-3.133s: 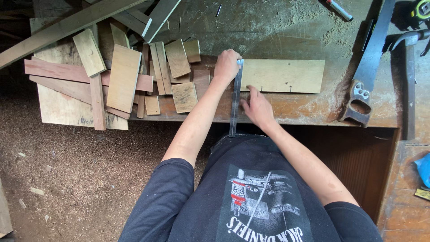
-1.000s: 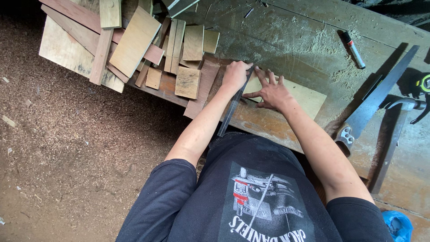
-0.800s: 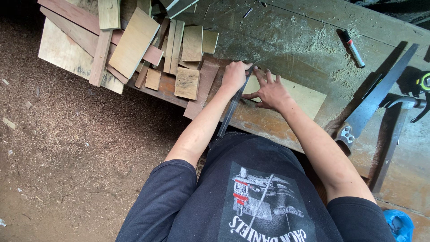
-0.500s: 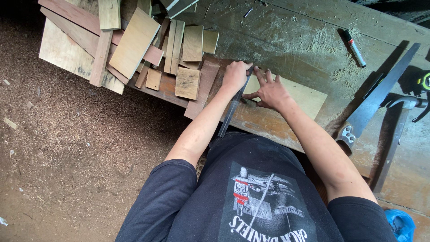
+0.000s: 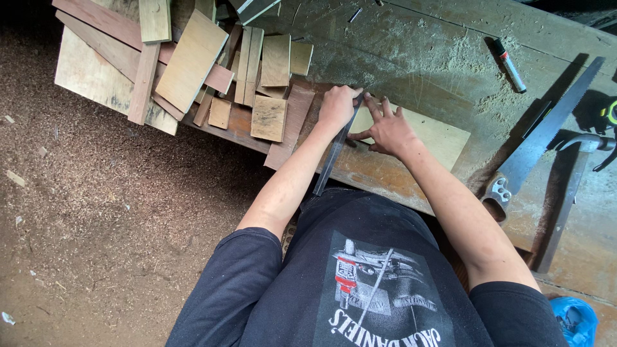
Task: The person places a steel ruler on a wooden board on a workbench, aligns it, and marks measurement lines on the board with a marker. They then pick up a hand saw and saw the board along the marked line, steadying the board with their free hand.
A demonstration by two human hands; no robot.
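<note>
A pale flat wooden board (image 5: 437, 136) lies on the workbench (image 5: 418, 58) near its front edge. A long dark metal ruler (image 5: 331, 164) lies across the board's left end and sticks out over the bench edge toward me. My left hand (image 5: 339, 106) is closed around the ruler's far part, at the board's left end. My right hand (image 5: 385, 128) rests flat on the board with fingers spread, its fingertips against the ruler.
A heap of wood offcuts and planks (image 5: 193, 61) covers the bench's left part. A handsaw (image 5: 540, 141) lies at the right, a hammer (image 5: 569, 193) beside it and a marker (image 5: 509, 64) further back. Sawdust covers the ground (image 5: 96, 225) at the left.
Since three seconds ago the view has turned and my right hand has moved from the bench edge up onto the board beside the ruler. In the last second nothing has visibly moved.
</note>
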